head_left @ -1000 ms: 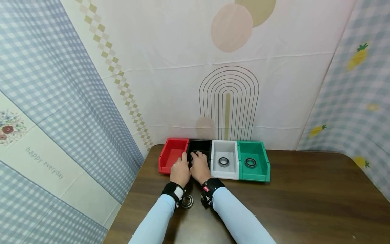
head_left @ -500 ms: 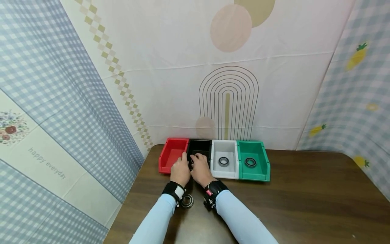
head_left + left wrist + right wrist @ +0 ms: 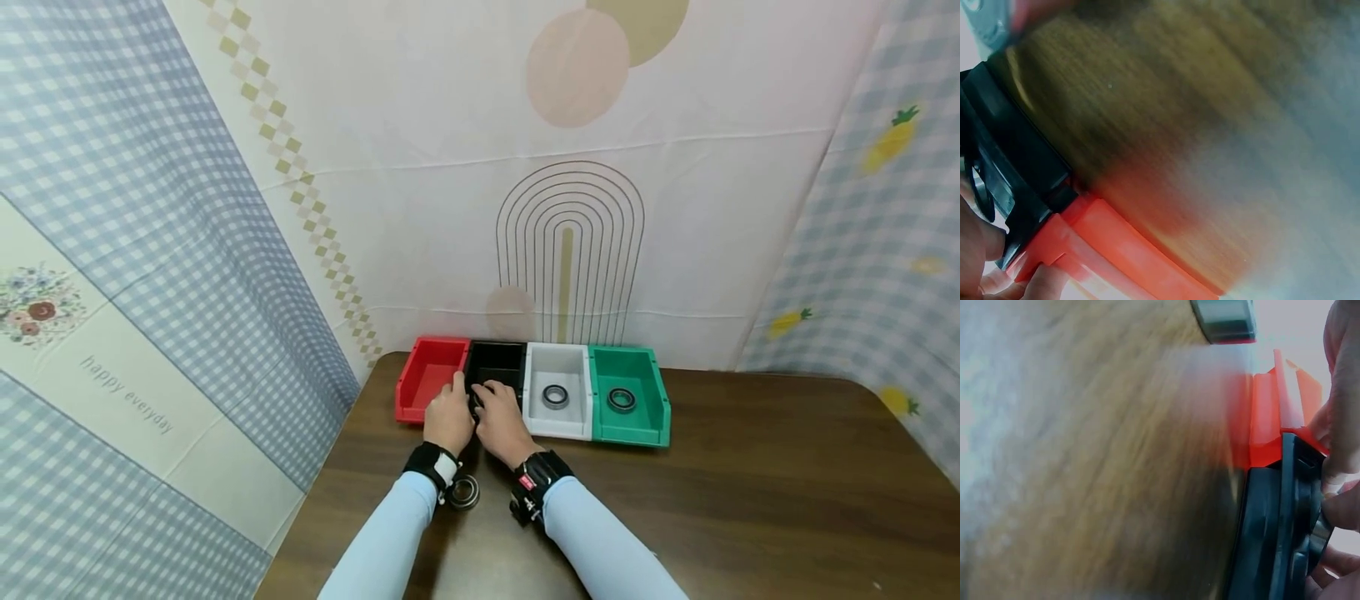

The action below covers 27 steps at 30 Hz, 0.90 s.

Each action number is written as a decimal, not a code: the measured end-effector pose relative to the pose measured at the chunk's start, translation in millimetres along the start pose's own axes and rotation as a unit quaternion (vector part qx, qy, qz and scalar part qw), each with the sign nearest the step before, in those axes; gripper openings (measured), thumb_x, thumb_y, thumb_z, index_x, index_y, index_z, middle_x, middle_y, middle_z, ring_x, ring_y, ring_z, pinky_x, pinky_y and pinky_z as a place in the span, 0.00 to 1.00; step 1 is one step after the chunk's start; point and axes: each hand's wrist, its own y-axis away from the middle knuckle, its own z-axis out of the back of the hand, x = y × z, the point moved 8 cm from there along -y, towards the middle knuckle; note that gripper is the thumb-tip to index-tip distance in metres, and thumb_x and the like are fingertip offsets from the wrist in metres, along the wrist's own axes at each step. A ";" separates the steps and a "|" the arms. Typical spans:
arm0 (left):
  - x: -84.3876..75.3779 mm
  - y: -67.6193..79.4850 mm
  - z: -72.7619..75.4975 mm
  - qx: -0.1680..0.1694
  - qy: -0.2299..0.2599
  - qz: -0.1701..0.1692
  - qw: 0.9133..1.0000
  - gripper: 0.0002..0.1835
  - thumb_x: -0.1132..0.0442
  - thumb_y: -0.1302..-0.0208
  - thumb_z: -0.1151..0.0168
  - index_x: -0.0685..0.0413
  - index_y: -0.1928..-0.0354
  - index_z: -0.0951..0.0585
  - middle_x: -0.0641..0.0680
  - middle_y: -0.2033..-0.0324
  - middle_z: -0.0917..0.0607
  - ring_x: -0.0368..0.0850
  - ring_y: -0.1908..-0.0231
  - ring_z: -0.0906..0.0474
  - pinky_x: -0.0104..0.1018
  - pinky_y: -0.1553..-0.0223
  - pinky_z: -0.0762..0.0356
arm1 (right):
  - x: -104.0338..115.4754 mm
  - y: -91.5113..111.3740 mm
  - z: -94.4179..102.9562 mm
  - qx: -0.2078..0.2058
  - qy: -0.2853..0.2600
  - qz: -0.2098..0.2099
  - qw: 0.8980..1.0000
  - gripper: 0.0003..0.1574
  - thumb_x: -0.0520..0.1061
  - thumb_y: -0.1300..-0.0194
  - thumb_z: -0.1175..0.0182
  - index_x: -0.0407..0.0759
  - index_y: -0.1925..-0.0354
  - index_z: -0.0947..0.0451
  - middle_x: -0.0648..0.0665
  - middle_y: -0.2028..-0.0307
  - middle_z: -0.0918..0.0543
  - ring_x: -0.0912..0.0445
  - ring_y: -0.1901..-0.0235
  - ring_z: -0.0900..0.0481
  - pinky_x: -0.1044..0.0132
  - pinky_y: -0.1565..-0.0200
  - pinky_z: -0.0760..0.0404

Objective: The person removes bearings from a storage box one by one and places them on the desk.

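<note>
My left hand [image 3: 448, 418] grips the joined side walls of the red bin [image 3: 1110, 240] and the black bin [image 3: 1266, 519], fingers on the red side and thumb on the black. Beside it, my right hand [image 3: 501, 423] reaches over the front of the black bin. Its fingers pinch a ring-shaped bearing [image 3: 1320, 536] just inside that bin's front lip; in the head view the hand mostly hides this bearing. Another bearing [image 3: 462, 492] lies on the table, right by the left wrist.
A white bin [image 3: 558, 427] and a green bin [image 3: 630, 433] continue the row to the right. One bearing [image 3: 555, 397] lies in the white bin and another bearing [image 3: 622, 400] in the green. Behind the wooden table [image 3: 750, 483] hangs a patterned cloth [image 3: 420, 208].
My right hand has drawn back slightly toward me and to the right, toward the black bin's front. The left hand keeps its hold. The head view has shifted a little.
</note>
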 end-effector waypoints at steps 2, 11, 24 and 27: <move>-0.8 -0.2 2.1 -0.005 0.002 0.002 1.000 0.19 0.61 0.33 0.38 0.57 0.43 0.29 0.59 0.72 0.18 0.54 0.77 0.18 0.47 0.72 0.16 | 0.9 1.4 1.5 0.001 -0.007 0.004 1.000 0.26 0.39 0.31 0.43 0.43 0.35 0.26 0.37 0.37 0.25 0.42 0.36 0.29 0.49 0.34 0.28; -3.5 -0.4 2.8 -0.005 0.001 0.000 1.000 0.21 0.62 0.34 0.37 0.58 0.42 0.29 0.60 0.72 0.18 0.55 0.76 0.18 0.48 0.72 0.16 | 1.7 7.0 4.3 0.005 0.003 0.011 1.000 0.26 0.39 0.32 0.42 0.43 0.36 0.24 0.38 0.37 0.25 0.42 0.37 0.29 0.48 0.35 0.27; -0.7 -1.4 -1.6 0.012 0.004 0.017 1.000 0.20 0.60 0.32 0.38 0.56 0.42 0.30 0.59 0.70 0.18 0.54 0.75 0.17 0.48 0.69 0.14 | 5.9 19.1 10.9 0.030 -0.002 0.023 0.999 0.26 0.40 0.31 0.42 0.46 0.36 0.24 0.40 0.37 0.25 0.44 0.37 0.28 0.51 0.35 0.26; -2.2 -1.5 -0.6 0.011 0.007 0.015 1.000 0.20 0.61 0.33 0.38 0.56 0.42 0.30 0.59 0.71 0.18 0.55 0.75 0.17 0.48 0.69 0.15 | 5.0 22.6 12.8 0.036 -0.003 0.022 0.999 0.26 0.40 0.31 0.42 0.46 0.35 0.25 0.40 0.37 0.25 0.44 0.37 0.29 0.51 0.35 0.27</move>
